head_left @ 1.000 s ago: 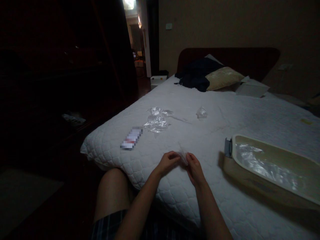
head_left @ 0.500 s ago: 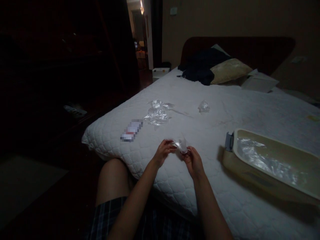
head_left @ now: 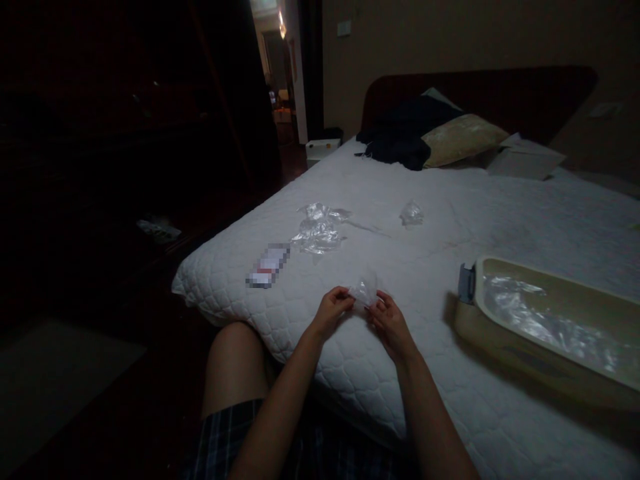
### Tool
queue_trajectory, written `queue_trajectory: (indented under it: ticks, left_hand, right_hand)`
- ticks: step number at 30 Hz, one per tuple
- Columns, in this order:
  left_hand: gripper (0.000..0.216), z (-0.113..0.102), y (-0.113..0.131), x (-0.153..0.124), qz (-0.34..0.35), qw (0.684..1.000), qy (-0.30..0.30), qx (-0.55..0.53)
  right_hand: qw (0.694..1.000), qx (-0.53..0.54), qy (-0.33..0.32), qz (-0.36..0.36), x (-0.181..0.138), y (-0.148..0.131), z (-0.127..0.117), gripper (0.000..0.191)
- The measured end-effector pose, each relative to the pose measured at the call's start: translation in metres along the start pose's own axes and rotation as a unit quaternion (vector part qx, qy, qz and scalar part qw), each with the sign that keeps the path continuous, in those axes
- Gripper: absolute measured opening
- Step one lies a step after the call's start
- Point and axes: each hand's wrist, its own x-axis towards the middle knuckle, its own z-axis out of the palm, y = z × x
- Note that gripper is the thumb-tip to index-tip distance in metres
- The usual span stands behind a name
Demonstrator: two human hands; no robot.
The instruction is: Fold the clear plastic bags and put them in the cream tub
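My left hand (head_left: 331, 311) and my right hand (head_left: 389, 323) are together over the near edge of a white quilted bed (head_left: 450, 220). Between them is a small clear plastic bag (head_left: 364, 291), pinched by the fingers of both hands. A crumpled heap of clear plastic (head_left: 317, 231) lies on the quilt beyond my hands, and a smaller clear wad (head_left: 411, 213) lies further right. My bare knee and checked shorts show below.
A beige oblong tray (head_left: 500, 337) with clear plastic inside sits on the bed at the right. A small flat packet (head_left: 267, 265) lies left of the heap. Dark clothing (head_left: 400, 137) and pillows (head_left: 463, 139) are at the headboard. The room on the left is dark.
My hands have stayed together on the small bag and worked it; it now stands up more between the fingers. The camera view shifted slightly.
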Motion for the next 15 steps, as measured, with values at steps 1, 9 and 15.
queue_trajectory:
  ticks: [1,9,15]
  left_hand:
    - [0.029,0.0005,0.0005,-0.0003,0.002,1.000,0.003,0.003]
    - [0.027,0.0033,0.0028,-0.0025,0.026,1.000,0.003,-0.009]
    - [0.021,0.0055,0.0089,-0.0051,-0.015,0.999,-0.007,-0.032]
  right_hand:
    - [1.000,-0.005,-0.008,0.001,-0.0001,0.0002,0.0002,0.047]
    - [1.000,0.004,-0.023,-0.005,-0.0004,0.0008,-0.0001,0.019]
    - [0.994,0.107,0.020,-0.025,0.0073,0.0012,-0.0084,0.015]
